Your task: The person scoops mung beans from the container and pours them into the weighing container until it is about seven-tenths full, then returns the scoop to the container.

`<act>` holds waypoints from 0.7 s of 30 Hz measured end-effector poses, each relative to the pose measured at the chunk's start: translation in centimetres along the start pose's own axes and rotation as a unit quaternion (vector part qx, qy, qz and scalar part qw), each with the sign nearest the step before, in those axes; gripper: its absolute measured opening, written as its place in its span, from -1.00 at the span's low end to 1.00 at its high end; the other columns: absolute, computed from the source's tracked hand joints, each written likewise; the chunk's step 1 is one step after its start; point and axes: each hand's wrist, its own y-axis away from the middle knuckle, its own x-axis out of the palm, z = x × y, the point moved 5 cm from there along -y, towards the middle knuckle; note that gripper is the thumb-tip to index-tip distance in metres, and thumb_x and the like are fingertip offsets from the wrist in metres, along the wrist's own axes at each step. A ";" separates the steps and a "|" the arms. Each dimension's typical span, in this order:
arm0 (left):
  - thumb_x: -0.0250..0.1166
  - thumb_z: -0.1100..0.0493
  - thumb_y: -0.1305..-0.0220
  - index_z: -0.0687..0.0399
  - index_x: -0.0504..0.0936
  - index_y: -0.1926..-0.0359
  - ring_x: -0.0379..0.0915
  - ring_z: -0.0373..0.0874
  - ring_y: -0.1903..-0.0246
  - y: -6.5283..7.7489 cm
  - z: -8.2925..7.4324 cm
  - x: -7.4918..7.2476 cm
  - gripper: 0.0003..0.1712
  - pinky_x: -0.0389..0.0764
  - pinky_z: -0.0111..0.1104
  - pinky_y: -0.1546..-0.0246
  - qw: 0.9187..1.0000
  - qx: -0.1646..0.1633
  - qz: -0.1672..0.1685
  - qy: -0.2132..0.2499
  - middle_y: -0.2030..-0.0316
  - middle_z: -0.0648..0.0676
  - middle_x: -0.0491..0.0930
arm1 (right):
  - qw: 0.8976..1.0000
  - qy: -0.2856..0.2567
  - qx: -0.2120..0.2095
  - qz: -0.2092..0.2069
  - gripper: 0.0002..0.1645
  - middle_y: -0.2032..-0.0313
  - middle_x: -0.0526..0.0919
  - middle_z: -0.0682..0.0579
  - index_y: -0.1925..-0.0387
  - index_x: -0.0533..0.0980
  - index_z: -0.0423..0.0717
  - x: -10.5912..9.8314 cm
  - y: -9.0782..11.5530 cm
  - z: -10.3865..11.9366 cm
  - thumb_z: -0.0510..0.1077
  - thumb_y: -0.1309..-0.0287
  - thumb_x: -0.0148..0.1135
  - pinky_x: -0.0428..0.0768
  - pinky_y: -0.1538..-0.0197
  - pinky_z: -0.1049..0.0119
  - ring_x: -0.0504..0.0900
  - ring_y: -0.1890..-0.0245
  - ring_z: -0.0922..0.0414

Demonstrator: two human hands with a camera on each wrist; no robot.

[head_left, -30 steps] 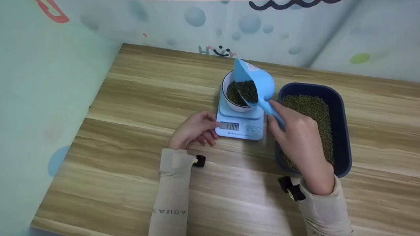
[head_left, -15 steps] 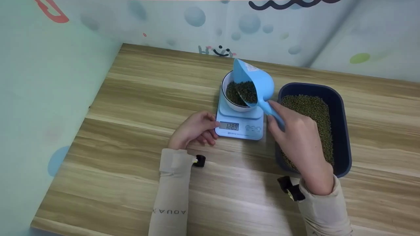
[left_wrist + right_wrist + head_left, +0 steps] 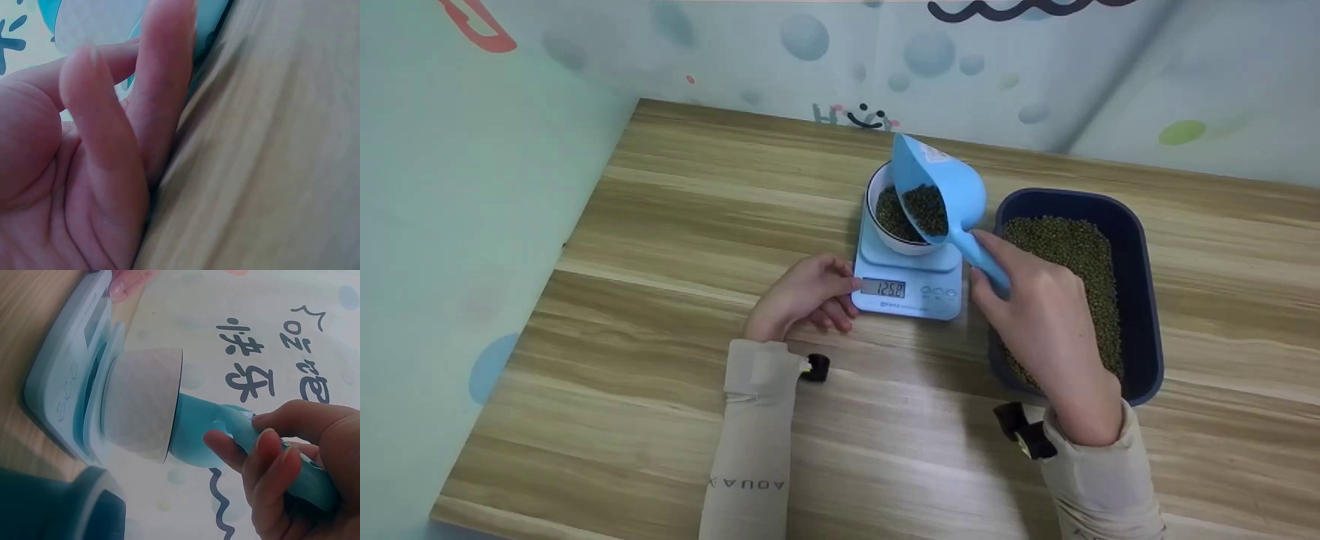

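Observation:
My right hand (image 3: 1042,307) grips the handle of a light blue scoop (image 3: 966,191), fingers wrapped round it in the right wrist view. The scoop is tilted with its lip over a white bowl (image 3: 906,246) with a dark rim, and small green beans (image 3: 928,210) lie in both. Under the bowl is a pale blue kitchen scale (image 3: 915,306), its display (image 3: 885,289) showing about 125. My left hand (image 3: 808,292) holds the scale's front left edge, thumb beside the display and fingers bent along the side.
A dark blue bin (image 3: 1153,322) of green beans (image 3: 1061,236) stands right of the scale, partly under my right forearm. The wooden table (image 3: 675,225) meets a printed wall (image 3: 735,52) at the back. Small black wrist cameras (image 3: 816,367) sit at both cuffs.
The scale's reading has gone from about 119 up to about 128, then down to about 125. The scoop has barely shifted; both hands stay in place.

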 end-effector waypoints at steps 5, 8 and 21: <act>0.19 0.08 -0.26 0.12 0.38 0.09 0.62 0.00 0.57 0.0 0.0 0.0 -0.71 0.51 -0.39 0.72 1.000 0.004 0.001 0.000 0.43 0.22 0.63 | 1.000 -0.001 0.001 -0.007 -0.59 0.19 0.68 -0.12 -0.04 0.52 -0.13 -0.1 0.0 0.1 -0.20 -0.11 0.20 0.46 0.48 0.23 0.48 0.58 0.07; 0.18 0.09 -0.26 0.13 0.38 0.10 0.62 0.00 0.57 -0.1 0.0 0.0 -0.72 0.51 -0.39 0.72 1.000 0.009 0.002 0.001 0.45 0.22 0.62 | 1.000 -0.007 0.002 -0.013 -0.61 0.17 0.67 -0.11 -0.04 0.52 -0.12 -0.2 0.0 0.1 -0.21 -0.13 0.19 0.50 0.44 0.20 0.51 0.54 0.07; 0.19 0.08 -0.26 0.12 0.38 0.09 0.62 0.01 0.56 0.0 0.0 0.0 -0.71 0.52 -0.39 0.71 1.000 0.007 0.001 0.008 0.43 0.22 0.62 | 0.999 -0.020 -0.013 -0.028 -0.60 0.10 0.65 -0.10 -0.05 0.52 -0.11 -0.5 0.0 0.1 -0.25 -0.12 0.20 0.59 0.21 0.06 0.65 0.20 -0.01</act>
